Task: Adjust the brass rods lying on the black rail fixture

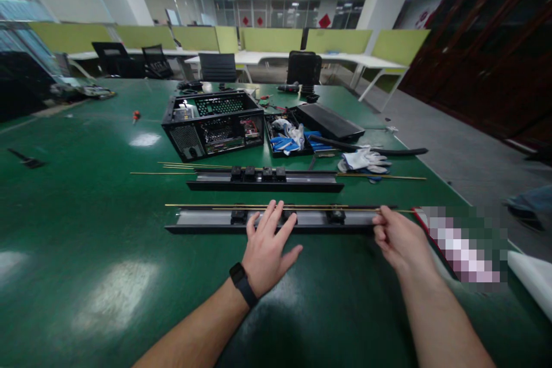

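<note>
A long grey and black rail [207, 221] with black blocks on it lies across the green table [86, 230] just in front of me. My left hand [269, 247] rests flat on its middle, fingers stretched out over the rail. My right hand [394, 236] is closed in a pinch at the rail's right end, gripping the end of a thin brass rod [259, 206] that runs along the rail's far edge. A smartwatch is on my left wrist.
A second rail [302, 183] with several black blocks lies farther back, more brass rods [172, 168] beside it. Behind stand an open black computer case [213, 123], a tray of blue parts [287, 138], white gloves [364, 160], a black hose [388, 150] and office chairs.
</note>
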`<state>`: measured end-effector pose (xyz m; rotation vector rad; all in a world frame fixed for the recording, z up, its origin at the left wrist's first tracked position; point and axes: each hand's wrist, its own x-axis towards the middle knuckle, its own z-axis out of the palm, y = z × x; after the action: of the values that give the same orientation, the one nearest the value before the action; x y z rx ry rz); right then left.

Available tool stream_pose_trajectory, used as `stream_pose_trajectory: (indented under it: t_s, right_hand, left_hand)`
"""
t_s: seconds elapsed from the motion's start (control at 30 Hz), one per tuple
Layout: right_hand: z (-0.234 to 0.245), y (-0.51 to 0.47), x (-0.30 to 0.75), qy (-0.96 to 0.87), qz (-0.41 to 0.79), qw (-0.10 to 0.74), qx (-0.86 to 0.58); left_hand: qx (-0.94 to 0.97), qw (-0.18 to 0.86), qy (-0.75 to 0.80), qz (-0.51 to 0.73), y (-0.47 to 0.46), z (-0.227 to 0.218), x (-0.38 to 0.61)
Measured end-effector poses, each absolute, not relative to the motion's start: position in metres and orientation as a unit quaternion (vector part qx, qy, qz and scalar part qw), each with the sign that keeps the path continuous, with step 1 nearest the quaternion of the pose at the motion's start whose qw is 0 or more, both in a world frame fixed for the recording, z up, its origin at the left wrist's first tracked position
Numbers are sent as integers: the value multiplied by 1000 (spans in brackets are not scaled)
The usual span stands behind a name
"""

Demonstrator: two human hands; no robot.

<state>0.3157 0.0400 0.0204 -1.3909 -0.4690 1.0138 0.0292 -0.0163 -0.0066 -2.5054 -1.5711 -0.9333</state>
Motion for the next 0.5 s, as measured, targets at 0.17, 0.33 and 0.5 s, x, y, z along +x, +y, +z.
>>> stream_pose_trajectory:
  t_s: [0.17, 0.33, 0.5]
  right_hand:
    - [25, 42, 332, -166, 430, 635, -620]
    - [28, 35, 310, -226, 486, 595, -599]
    - [24, 38, 317, -214, 445, 614, -616]
  left_hand:
    - [-810, 18, -503, -300, -16, -6, 29]
    - [-811, 17, -503, -299, -17, -6, 29]
    - [-809, 16, -508, -295, -17, -6, 29]
